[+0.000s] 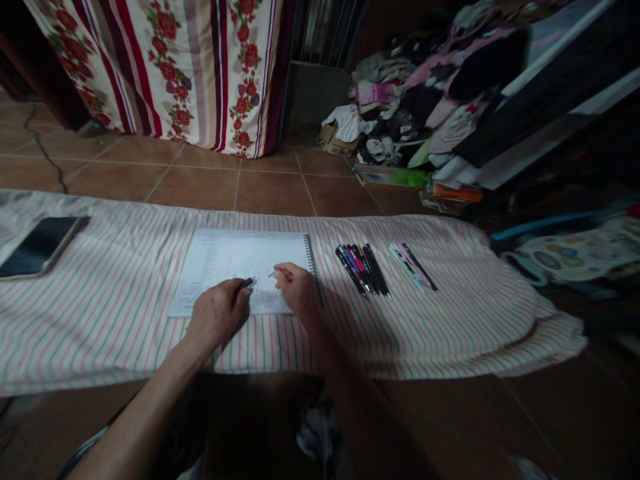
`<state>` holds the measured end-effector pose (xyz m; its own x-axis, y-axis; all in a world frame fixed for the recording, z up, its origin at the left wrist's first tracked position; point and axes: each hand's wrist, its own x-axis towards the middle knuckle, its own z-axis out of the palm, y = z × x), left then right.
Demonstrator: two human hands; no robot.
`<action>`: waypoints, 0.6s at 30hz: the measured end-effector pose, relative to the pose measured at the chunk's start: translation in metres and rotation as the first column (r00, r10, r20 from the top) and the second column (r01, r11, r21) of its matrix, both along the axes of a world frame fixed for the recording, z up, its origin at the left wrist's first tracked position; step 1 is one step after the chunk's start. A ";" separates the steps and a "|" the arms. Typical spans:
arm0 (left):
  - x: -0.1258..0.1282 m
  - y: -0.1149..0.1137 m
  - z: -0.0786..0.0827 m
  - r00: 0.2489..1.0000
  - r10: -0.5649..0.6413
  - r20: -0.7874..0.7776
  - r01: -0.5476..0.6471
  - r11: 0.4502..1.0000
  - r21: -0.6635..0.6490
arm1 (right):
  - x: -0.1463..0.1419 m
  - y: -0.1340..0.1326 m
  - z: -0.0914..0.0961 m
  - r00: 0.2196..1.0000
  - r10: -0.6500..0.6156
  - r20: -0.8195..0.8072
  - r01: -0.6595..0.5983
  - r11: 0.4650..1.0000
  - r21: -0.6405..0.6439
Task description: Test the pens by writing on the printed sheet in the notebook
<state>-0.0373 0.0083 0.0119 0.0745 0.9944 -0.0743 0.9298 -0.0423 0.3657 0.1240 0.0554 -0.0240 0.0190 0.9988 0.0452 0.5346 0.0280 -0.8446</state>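
A spiral notebook (235, 263) lies open on a pink-striped cloth (425, 327) spread over the floor. My left hand (219, 317) rests on the notebook's near edge, fingers closed round a dark pen part (245, 285). Close beside it, my right hand (296, 288) pinches a thin light pen piece (274, 273) over the page. The two pieces nearly meet between my hands. To the right of the notebook lie a bunch of dark and coloured pens (361, 267) and a smaller group of pens (413, 266).
A phone (37, 245) lies screen-up at the cloth's left end. A floral striped curtain (190, 67) hangs behind. A heap of clothes and boxes (415, 113) fills the back right. A cable (45, 150) runs over the brown tiled floor (270, 187).
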 end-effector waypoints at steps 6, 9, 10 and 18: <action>0.001 0.000 -0.003 1.000 -0.010 -0.013 0.010 0.999 0.040 | 0.000 -0.003 0.007 0.994 -0.017 -0.106 0.010 0.998 -0.062; 0.001 0.000 -0.003 1.000 -0.023 -0.021 0.024 0.999 0.048 | 0.000 -0.004 0.006 0.982 0.014 -0.186 -0.028 0.997 -0.075; 0.002 0.000 -0.003 0.999 -0.024 -0.026 0.025 0.999 0.047 | 0.000 -0.004 0.006 0.977 0.035 -0.212 -0.052 0.996 -0.076; 0.005 -0.002 -0.003 0.997 -0.053 -0.062 0.058 0.995 0.080 | -0.002 -0.007 0.005 0.959 0.140 -0.247 -0.153 0.988 -0.034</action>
<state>-0.0320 0.0066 0.0093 0.1277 0.9918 0.0007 0.9454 -0.1219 0.3024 0.1221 0.0485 -0.0194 -0.1241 0.9923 0.0047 0.3063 0.0429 -0.9510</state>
